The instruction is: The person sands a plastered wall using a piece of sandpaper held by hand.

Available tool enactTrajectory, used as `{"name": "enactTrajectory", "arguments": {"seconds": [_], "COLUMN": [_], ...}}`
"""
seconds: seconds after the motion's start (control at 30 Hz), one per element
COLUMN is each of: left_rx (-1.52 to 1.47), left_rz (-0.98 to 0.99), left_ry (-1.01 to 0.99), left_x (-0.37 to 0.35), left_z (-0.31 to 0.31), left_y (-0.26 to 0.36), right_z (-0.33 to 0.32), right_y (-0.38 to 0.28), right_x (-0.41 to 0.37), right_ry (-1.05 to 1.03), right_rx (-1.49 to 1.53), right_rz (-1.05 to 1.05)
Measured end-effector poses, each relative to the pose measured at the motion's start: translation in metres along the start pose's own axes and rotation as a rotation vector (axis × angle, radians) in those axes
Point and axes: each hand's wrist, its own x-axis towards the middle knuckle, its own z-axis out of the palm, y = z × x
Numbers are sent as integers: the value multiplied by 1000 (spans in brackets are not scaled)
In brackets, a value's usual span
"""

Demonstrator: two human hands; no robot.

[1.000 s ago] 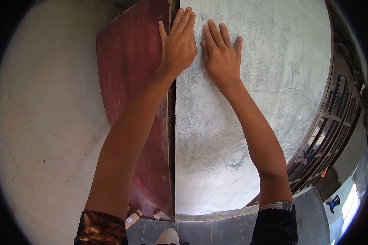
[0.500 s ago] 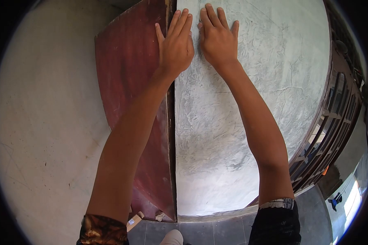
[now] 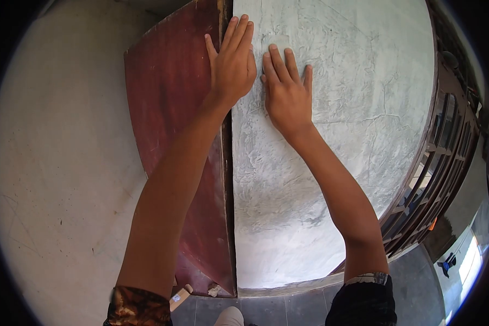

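Rough pale wall [image 3: 358, 157] behind open right hand [image 3: 288, 100], red panel [image 3: 168, 87] behind open left hand [image 3: 233, 70], wooden frames [image 3: 437, 149] rightward.

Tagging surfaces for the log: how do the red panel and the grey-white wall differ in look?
Color: red panel is dark red; grey-white wall is pale with grey patches.
Texture: panel looks fairly smooth with small scuffs; wall shows wrinkled, crack-like marks.
Shared: both run down toward the tiled floor.

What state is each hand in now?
Left hand: open, partly over the dark red panel.
Right hand: open, on the rough grey-white wall; anything under it cannot be told.
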Motion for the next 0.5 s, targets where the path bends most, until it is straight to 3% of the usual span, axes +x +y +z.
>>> {"name": "enactTrajectory", "arguments": {"seconds": [0.07, 0.23, 0.4, 0.5], "left_rx": [-5, 11, 0, -1], "left_rz": [-5, 2, -3, -39], "left_ry": [11, -3, 16, -42], "left_x": [-1, 3, 0, 1], "left_z": [-1, -2, 1, -7], "left_y": [0, 1, 1, 5], "right_z": [-5, 17, 1, 6], "right_y": [0, 25, 0, 9], "right_x": [-5, 68, -16, 18], "right_ry": [-9, 106, -11, 19], "right_rx": [-6, 6, 51, 24], "right_rz": [-22, -10, -3, -20]}}
